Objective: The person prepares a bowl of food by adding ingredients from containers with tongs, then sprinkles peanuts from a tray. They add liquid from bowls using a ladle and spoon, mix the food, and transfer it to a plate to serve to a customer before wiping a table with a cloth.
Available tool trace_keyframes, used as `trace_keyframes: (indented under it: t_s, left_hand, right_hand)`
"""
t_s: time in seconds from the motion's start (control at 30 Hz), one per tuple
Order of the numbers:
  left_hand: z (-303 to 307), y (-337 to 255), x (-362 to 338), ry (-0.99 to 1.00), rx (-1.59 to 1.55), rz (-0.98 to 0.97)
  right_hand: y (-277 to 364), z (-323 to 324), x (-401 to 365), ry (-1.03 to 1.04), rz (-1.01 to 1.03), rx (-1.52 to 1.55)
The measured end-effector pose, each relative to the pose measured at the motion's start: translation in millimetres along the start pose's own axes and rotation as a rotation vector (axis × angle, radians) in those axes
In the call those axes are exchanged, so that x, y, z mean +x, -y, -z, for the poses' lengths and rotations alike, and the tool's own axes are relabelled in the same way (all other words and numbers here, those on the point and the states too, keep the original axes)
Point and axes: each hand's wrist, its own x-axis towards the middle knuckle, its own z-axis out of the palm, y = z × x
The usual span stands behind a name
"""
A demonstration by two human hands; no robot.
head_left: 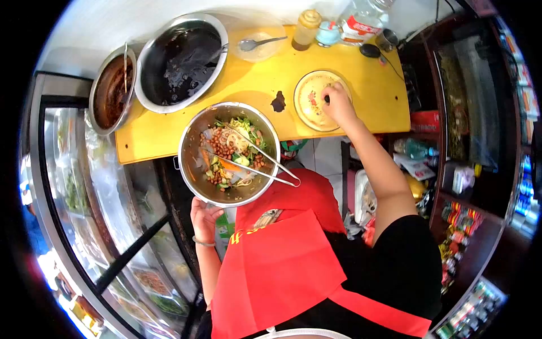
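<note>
My left hand (204,219) grips the near side of a steel mixing bowl (189,164), its fingers partly hidden under the bowl. The bowl overlaps the table's front edge and holds peanuts, cucumber pieces, carrot strips, greens and noodle-like strands. Metal tongs (288,175) rest in it, with their bent end sticking out over the near rim toward my apron. My right hand (337,104) is closed around the dark knob of a round lid (306,110) on the right part of the yellow table. Whatever lies beneath the lid I cannot make out.
At the back left stand a large basin of dark liquid (186,62) and a smaller bowl of reddish sauce (110,93). A spoon (262,42) lies on a clear dish. A squeeze bottle (306,31) and a large labelled jug (361,22) line the back. A glass-fronted case (113,186) borders the left.
</note>
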Motion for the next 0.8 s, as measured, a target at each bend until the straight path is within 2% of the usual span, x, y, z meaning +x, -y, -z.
trace_keyframes:
  t_s: [0.17, 0.27, 0.37, 0.43, 0.5, 0.53, 0.63, 0.7, 0.8]
  left_hand:
    - [22, -20, 20, 0.192, 0.027, 0.052]
    - [28, -28, 31, 0.31, 0.082, 0.119]
    - [37, -30, 40, 0.407, 0.103, 0.128]
    - [41, -33, 44, 0.443, 0.093, 0.162]
    - [33, -39, 44, 0.462, 0.126, 0.18]
    - [32, -39, 45, 0.473, 0.124, 0.176]
    - [30, -39, 46, 0.491, 0.045, 0.203]
    - [27, -41, 43, 0.486, 0.066, 0.208]
    - [33, -35, 45, 0.5, 0.014, 0.231]
  right_hand:
    - [-19, -19, -15, -0.069, -0.249, -0.094]
    - [-27, -32, -25, -0.316, -0.191, -0.142]
    - [-14, -33, -60, -0.44, -0.278, -0.084]
    - [-4, -35, -94, -0.442, -0.298, -0.021]
    - [1, -29, -129, -0.368, -0.159, -0.039]
    - [5, -25, -145, -0.376, -0.157, -0.045]
    - [7, -14, -179, -0.412, -0.217, -0.018]
    - [2, -12, -190, -0.434, -0.345, 0.094]
    - [19, -4, -174, -0.515, -0.34, 0.095]
